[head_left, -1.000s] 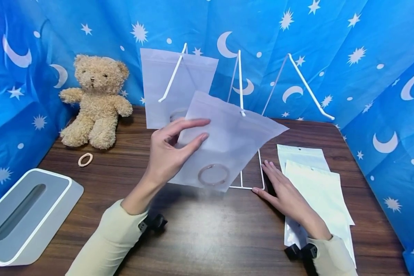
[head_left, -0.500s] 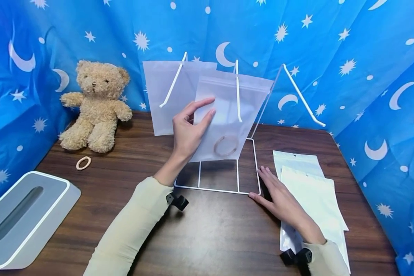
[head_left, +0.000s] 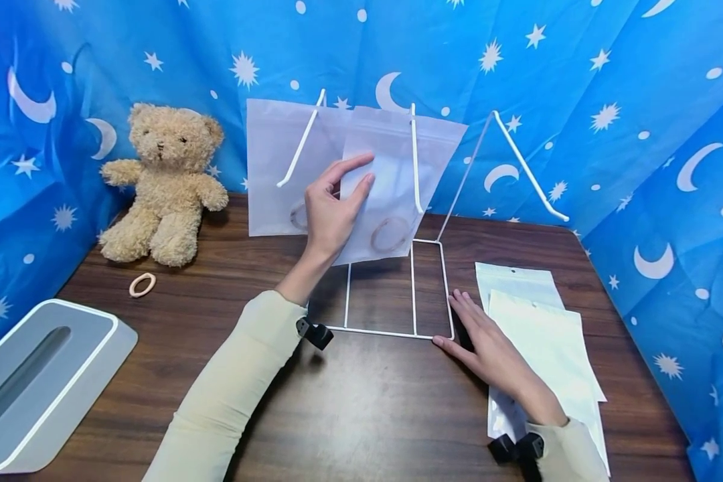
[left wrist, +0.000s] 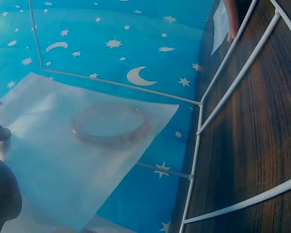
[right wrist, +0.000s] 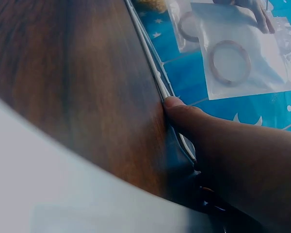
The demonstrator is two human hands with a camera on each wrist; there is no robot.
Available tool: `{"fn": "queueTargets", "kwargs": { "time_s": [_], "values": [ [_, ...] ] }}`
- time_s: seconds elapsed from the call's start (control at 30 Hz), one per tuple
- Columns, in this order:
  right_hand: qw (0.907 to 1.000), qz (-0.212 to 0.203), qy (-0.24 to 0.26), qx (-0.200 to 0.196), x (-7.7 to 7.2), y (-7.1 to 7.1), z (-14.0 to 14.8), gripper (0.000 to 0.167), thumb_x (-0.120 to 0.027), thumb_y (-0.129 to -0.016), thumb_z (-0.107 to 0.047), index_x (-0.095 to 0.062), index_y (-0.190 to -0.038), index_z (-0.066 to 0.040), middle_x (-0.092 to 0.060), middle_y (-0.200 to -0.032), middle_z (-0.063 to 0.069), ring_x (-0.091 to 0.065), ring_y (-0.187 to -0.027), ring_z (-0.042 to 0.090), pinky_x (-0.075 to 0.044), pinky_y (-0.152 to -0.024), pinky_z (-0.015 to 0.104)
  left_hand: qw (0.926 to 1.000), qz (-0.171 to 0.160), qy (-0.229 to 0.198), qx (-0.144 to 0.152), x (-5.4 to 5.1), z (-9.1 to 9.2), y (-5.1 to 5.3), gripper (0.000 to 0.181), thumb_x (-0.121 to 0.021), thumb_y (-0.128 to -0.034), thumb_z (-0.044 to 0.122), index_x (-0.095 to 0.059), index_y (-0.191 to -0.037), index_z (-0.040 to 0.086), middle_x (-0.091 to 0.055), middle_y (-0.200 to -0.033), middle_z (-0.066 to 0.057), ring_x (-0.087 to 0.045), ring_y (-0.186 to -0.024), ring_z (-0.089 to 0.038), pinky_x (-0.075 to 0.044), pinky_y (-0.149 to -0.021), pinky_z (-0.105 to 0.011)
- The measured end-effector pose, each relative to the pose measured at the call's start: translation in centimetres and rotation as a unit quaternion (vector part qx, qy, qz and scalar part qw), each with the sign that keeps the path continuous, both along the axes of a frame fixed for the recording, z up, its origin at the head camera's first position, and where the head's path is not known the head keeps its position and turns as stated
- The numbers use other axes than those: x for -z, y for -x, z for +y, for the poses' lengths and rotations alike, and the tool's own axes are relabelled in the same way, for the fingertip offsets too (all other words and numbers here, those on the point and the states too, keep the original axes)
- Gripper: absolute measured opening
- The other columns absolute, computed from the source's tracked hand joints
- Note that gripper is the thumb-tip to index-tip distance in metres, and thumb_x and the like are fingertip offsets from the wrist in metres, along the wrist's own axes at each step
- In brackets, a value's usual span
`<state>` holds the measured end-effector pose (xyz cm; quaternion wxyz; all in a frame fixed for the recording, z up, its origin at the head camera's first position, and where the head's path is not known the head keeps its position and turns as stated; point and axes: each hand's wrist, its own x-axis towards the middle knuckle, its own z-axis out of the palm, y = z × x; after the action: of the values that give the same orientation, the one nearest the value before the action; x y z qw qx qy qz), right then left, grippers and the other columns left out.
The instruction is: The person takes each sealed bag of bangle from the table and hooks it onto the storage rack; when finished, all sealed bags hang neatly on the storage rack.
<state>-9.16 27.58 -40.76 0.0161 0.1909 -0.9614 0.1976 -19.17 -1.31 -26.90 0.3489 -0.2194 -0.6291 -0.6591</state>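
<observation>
Where the head view begins at the left, a low rectangular tissue box with a grey slotted top and white sides (head_left: 54,371) sits on the dark brown wood-grain table (head_left: 373,415). Beyond it a fluffy beige teddy bear (head_left: 163,184) sits upright, and a small pale wooden ring (head_left: 131,288) lies flat near its feet.

Next comes a translucent frosted plastic pouch (head_left: 271,154) at the left prong (head_left: 301,146) of a white metal wire rack (head_left: 414,288); a ring shape shows through near its bottom. Partly overlapping that pouch in the head view, the left hand pinches, between thumb and fingers, the left side of a second frosted pouch with a zip strip along its top (head_left: 385,167). This second pouch is held at the rack's middle prong (head_left: 416,161), which runs in front of its face; whether the prong goes through a hole is too faint to tell. A reddish-brown hoop (left wrist: 104,141) lies in its lower part.

To the right, the rack's right prong (head_left: 530,164) is bare. Below it, the right hand (head_left: 491,351) lies low with fingers extended, its thumb touching the rack's front base corner. Its wrist crosses a few overlapping flat white pouches (head_left: 542,341). Behind everything hangs a bright blue cloth printed with white moons and stars (head_left: 578,87).
</observation>
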Motion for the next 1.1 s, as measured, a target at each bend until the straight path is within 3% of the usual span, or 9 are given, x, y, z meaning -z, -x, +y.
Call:
{"fn": "queueTargets", "kwargs": {
  "time_s": [0.27, 0.4, 0.57, 0.67, 0.77, 0.83, 0.93, 1.0, 1.1],
  "values": [
    [1.0000, 0.001, 0.000, 0.001, 0.0, 0.0, -0.1, 0.086, -0.057, -0.092, -0.059, -0.030, -0.154, -0.007, -0.025, -0.158, 0.015, -0.020, -0.145, 0.033, -0.028, -0.110, 0.056, 0.9989, 0.033, 0.031, 0.015, 0.4, -0.7, 0.1, 0.025, -0.070, -0.0844, -0.009, -0.069, -0.109, -0.010, -0.069, -0.108, -0.020, -0.064, -0.106, -0.027, -0.050, -0.091, -0.039],
    [1.0000, -0.003, -0.005, 0.004, 0.0, 0.0, -0.1, 0.088, -0.056, -0.091, -0.062, -0.028, -0.155, -0.009, -0.024, -0.159, 0.013, -0.019, -0.146, 0.031, -0.027, -0.111, 0.056, 0.9964, 0.039, 0.071, 0.027, 0.3, -1.7, -0.3, 0.027, -0.071, -0.0850, -0.008, -0.068, -0.112, -0.009, -0.068, -0.111, -0.020, -0.063, -0.109, -0.026, -0.049, -0.093, -0.040],
    [0.9999, -0.008, -0.007, 0.007, -0.1, 0.0, -0.1, 0.088, -0.056, -0.091, -0.063, -0.027, -0.156, -0.010, -0.022, -0.160, 0.012, -0.019, -0.146, 0.031, -0.026, -0.111, 0.056, 0.9896, 0.014, 0.143, 0.016, 0.0, -3.8, -1.7, 0.027, -0.072, -0.0862, -0.002, -0.070, -0.113, -0.004, -0.064, -0.120, -0.017, -0.057, -0.116, -0.023, -0.046, -0.096, -0.035],
    [1.0000, -0.007, -0.004, 0.004, 0.0, 0.1, -0.1, 0.088, -0.057, -0.091, -0.061, -0.028, -0.155, -0.009, -0.023, -0.160, 0.013, -0.019, -0.146, 0.031, -0.027, -0.111, 0.056, 0.9848, 0.014, 0.173, -0.010, 0.4, -5.5, -3.0, 0.027, -0.073, -0.0849, -0.003, -0.071, -0.111, -0.005, -0.059, -0.127, -0.021, -0.053, -0.120, -0.031, -0.047, -0.094, -0.043],
    [1.0000, -0.004, -0.001, -0.002, 0.0, 0.1, -0.2, 0.086, -0.058, -0.091, -0.059, -0.030, -0.154, -0.008, -0.024, -0.159, 0.014, -0.019, -0.146, 0.032, -0.027, -0.111, 0.056, 0.9827, -0.007, 0.184, -0.024, 1.8, -7.4, -4.1, 0.028, -0.073, -0.0846, -0.003, -0.070, -0.113, -0.003, -0.055, -0.131, -0.021, -0.055, -0.116, -0.033, -0.052, -0.085, -0.048],
    [1.0000, -0.001, 0.001, -0.002, 0.0, 0.0, -0.2, 0.085, -0.059, -0.092, -0.058, -0.030, -0.154, -0.007, -0.024, -0.159, 0.014, -0.020, -0.146, 0.031, -0.027, -0.111, 0.055, 0.9802, -0.051, 0.190, -0.016, 3.1, -8.5, -5.0, 0.031, -0.073, -0.0850, -0.002, -0.069, -0.116, -0.001, -0.055, -0.129, -0.017, -0.056, -0.113, -0.031, -0.053, -0.083, -0.046],
    [1.0000, 0.002, 0.002, 0.003, 0.0, -0.1, -0.2, 0.085, -0.060, -0.091, -0.058, -0.030, -0.154, -0.008, -0.025, -0.159, 0.013, -0.020, -0.146, 0.031, -0.026, -0.111, 0.055, 0.9669, -0.134, 0.216, 0.023, 5.0, -9.6, -6.3, 0.037, -0.073, -0.0857, 0.000, -0.065, -0.122, 0.003, -0.056, -0.125, -0.011, -0.060, -0.104, -0.026, -0.054, -0.084, -0.043],
    [1.0000, 0.003, 0.004, 0.004, 0.0, -0.1, -0.1, 0.085, -0.060, -0.091, -0.057, -0.030, -0.154, -0.008, -0.025, -0.159, 0.014, -0.020, -0.145, 0.032, -0.026, -0.111, 0.055, 0.9486, -0.184, 0.254, 0.043, 6.1, -9.9, -7.3, 0.041, -0.074, -0.0863, 0.003, -0.062, -0.126, 0.005, -0.057, -0.123, -0.009, -0.061, -0.103, -0.028, -0.054, -0.085, -0.042],
    [1.0000, -0.002, 0.005, 0.002, -0.1, -0.1, -0.1, 0.086, -0.059, -0.092, -0.057, -0.028, -0.155, -0.008, -0.024, -0.159, 0.014, -0.020, -0.145, 0.033, -0.026, -0.111, 0.056, 0.9180, -0.226, 0.322, 0.050, 7.7, -10.2, -8.5, 0.044, -0.076, -0.0870, 0.013, -0.061, -0.128, 0.007, -0.059, -0.122, -0.009, -0.062, -0.104, -0.029, -0.053, -0.087, -0.045]
  ]
}}
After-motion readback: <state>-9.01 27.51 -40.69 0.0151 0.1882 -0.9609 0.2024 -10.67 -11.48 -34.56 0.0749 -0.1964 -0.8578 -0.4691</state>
